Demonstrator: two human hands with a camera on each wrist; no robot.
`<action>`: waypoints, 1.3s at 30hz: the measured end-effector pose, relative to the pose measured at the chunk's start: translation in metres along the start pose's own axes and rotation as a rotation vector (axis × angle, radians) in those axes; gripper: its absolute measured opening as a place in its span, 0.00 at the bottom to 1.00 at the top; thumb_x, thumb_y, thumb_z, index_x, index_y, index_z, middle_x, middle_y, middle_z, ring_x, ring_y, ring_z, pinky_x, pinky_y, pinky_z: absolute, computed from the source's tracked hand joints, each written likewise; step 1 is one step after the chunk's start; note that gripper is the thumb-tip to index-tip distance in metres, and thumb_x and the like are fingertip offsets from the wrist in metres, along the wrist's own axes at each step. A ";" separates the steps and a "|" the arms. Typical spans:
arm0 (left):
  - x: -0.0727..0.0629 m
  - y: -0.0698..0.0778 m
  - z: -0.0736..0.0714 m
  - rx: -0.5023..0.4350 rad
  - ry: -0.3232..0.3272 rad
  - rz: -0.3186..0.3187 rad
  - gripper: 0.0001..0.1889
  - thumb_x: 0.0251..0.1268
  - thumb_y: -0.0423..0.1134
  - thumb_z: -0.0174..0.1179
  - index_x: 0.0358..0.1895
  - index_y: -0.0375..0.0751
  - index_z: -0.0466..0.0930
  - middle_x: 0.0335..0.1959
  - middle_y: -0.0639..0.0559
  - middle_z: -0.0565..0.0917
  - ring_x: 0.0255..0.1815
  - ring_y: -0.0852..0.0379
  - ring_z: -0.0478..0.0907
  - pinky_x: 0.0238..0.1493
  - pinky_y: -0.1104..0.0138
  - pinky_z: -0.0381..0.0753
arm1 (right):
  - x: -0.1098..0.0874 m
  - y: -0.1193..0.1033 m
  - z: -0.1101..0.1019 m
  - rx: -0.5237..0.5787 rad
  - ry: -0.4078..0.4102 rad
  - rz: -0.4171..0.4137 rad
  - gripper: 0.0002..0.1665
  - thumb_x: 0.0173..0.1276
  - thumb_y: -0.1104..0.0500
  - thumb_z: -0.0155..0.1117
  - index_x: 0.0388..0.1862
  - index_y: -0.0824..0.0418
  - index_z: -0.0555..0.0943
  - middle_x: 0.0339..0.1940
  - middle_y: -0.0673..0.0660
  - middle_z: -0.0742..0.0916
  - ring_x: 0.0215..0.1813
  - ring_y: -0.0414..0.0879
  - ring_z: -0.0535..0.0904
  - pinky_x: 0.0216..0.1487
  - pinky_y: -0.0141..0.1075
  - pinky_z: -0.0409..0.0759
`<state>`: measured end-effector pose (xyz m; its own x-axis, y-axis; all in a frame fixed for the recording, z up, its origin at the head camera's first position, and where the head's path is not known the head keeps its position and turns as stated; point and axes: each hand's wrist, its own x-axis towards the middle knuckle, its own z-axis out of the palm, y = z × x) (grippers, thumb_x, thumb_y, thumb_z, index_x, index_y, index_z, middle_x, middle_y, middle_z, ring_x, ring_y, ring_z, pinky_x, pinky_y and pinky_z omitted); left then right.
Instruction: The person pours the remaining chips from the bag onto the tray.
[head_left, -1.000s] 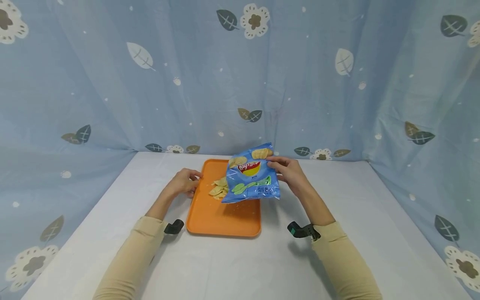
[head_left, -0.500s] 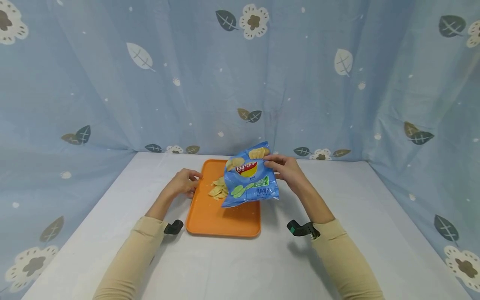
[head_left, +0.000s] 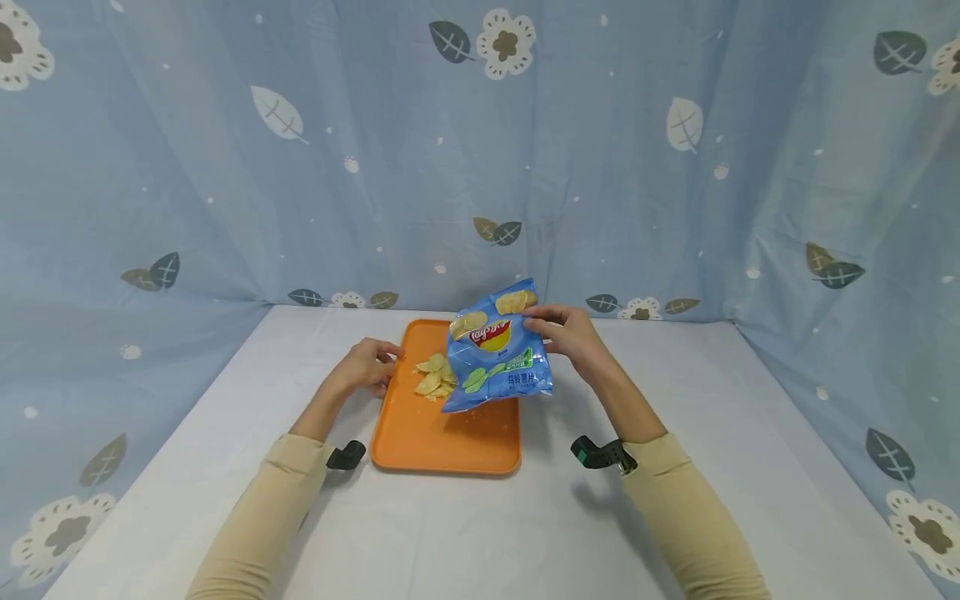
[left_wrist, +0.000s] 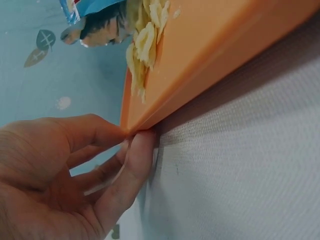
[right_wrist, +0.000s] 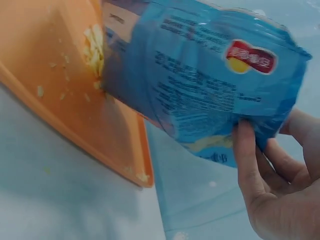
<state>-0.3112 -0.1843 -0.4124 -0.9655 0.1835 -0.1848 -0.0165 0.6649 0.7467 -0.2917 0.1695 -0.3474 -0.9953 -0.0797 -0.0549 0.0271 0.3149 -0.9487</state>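
Observation:
My right hand (head_left: 576, 337) pinches a blue potato chip bag (head_left: 487, 362), thumb on one face and fingers behind. The bag is tilted over an orange tray (head_left: 420, 442), and its open silver-lined mouth (left_wrist: 104, 30) faces the left in the head view. Below that mouth lies a small heap of potato chips (head_left: 433, 377) on the tray, partly covered by the bag in the head view. Crumbs (right_wrist: 62, 75) are scattered around it. At the tray's left rim, my left hand (head_left: 363, 367) pinches the edge between thumb and fingers.
A white cloth-covered table (head_left: 645, 542) carries the tray. Behind it hangs a blue curtain (head_left: 375, 125) with leaves and flowers, which also closes off both sides. Each wrist wears a black camera mount, such as the right one (head_left: 600, 454).
The right hand and the chip bag have shifted slightly up and left in the head view. A bit more of the chip heap shows. The left hand stays at the tray rim.

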 end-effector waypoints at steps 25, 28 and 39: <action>0.002 -0.001 0.000 -0.001 -0.011 -0.002 0.21 0.68 0.28 0.52 0.64 0.34 0.75 0.44 0.36 0.79 0.24 0.58 0.82 0.24 0.65 0.86 | 0.000 -0.014 0.005 -0.079 -0.032 -0.100 0.21 0.69 0.50 0.64 0.58 0.57 0.81 0.59 0.59 0.80 0.55 0.54 0.81 0.49 0.39 0.87; 0.002 -0.001 0.000 -0.005 -0.011 -0.008 0.22 0.67 0.28 0.51 0.64 0.34 0.75 0.44 0.37 0.79 0.24 0.58 0.82 0.24 0.65 0.86 | 0.000 -0.016 0.006 -0.095 -0.032 -0.099 0.21 0.69 0.50 0.64 0.57 0.57 0.82 0.59 0.59 0.80 0.55 0.54 0.81 0.49 0.39 0.87; 0.002 -0.001 -0.001 0.010 -0.014 -0.010 0.22 0.68 0.29 0.51 0.64 0.34 0.75 0.45 0.36 0.79 0.25 0.57 0.82 0.25 0.65 0.86 | -0.001 -0.022 0.007 -0.137 -0.031 -0.119 0.20 0.69 0.50 0.65 0.56 0.57 0.82 0.59 0.58 0.81 0.56 0.53 0.80 0.50 0.40 0.87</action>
<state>-0.3130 -0.1849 -0.4126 -0.9614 0.1869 -0.2018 -0.0241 0.6737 0.7386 -0.2909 0.1565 -0.3284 -0.9873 -0.1528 0.0437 -0.1058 0.4267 -0.8982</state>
